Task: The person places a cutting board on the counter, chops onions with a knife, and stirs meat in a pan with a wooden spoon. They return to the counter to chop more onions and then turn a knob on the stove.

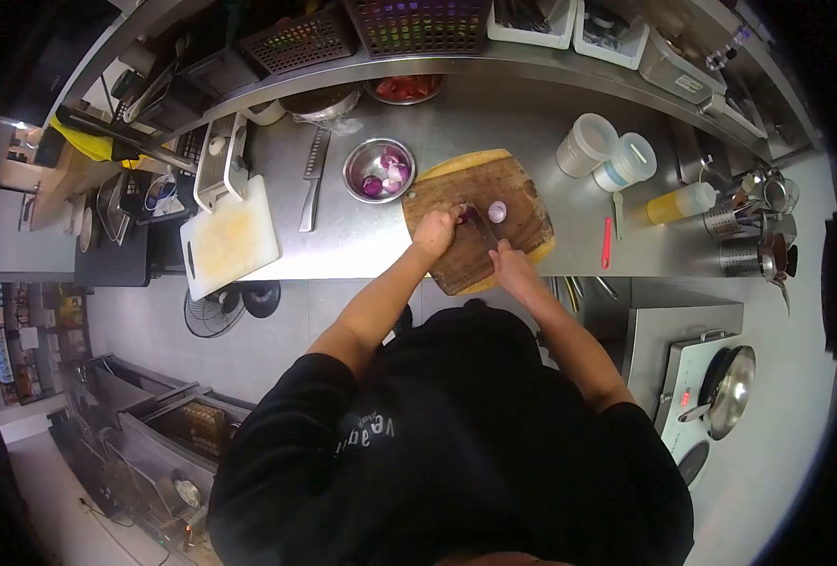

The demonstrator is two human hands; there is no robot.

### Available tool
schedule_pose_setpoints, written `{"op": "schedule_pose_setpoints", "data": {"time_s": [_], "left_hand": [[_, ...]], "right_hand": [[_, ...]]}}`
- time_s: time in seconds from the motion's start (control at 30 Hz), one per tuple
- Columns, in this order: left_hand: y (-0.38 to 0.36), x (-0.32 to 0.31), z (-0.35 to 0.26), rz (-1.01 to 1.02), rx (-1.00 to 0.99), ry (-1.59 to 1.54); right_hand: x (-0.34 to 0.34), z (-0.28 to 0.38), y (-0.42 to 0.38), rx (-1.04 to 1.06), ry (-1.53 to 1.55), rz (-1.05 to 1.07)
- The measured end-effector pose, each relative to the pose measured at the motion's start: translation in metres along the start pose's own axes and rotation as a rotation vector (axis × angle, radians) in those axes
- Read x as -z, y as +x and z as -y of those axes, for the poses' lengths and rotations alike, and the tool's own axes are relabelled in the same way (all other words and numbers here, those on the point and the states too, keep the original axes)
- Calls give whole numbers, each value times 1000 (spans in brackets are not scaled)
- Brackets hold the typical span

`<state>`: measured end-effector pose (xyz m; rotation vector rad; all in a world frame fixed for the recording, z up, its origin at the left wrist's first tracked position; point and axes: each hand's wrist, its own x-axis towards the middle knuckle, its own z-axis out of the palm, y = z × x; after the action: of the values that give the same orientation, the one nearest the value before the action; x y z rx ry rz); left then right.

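On the wooden cutting board [517, 189], my left hand [435, 232] has its fingers closed on a piece of red onion [462, 216], mostly hidden under the fingertips. My right hand [515, 268] grips a knife [483, 226] by its handle, the blade pointing away from me beside the left fingertips. A pale purple peeled onion [497, 211] lies on the board right of the blade. Left of the board stands a steel bowl [348, 179] with several red onion pieces in it.
A large knife [313, 179] and a white cutting board [234, 236] lie at left. Plastic tubs [586, 146], a yellow squeeze bottle [682, 202] and a red-handled tool [606, 243] are at right. A shelf [437, 64] overhangs the back of the steel counter [371, 245].
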<state>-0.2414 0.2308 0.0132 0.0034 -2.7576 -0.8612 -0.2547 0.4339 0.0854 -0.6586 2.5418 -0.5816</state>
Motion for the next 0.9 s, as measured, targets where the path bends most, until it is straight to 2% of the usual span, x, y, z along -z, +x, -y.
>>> {"op": "schedule_pose_setpoints", "data": {"time_s": [0.1, 0.2, 0.33, 0.43, 0.5, 0.53, 0.7, 0.83, 0.9], "left_hand": [[-2, -3, 3, -73, -72, -16], [-1, -1, 3, -7, -34, -9], [-3, -7, 8, -44, -86, -41], [-2, 3, -4, -88, -70, -26], [-3, 12, -12, 39, 76, -2], [-2, 11, -10, 36, 76, -2], [-3, 1, 0, -90, -57, -37], [-5, -1, 1, -48, -4, -82], [-4, 0, 1, -78, -58, -29]], "right_hand": [[7, 4, -4, -18, -14, 47], [15, 12, -7, -40, -66, 95], [-11, -5, 4, 3, -1, 62], [-14, -5, 10, 21, -2, 47], [-7, -2, 7, 8, 3, 29], [1, 3, 4, 9, 1, 28], [8, 6, -2, 12, -30, 57], [-2, 7, 0, 12, -9, 62], [-15, 4, 8, 17, -34, 37]]}}
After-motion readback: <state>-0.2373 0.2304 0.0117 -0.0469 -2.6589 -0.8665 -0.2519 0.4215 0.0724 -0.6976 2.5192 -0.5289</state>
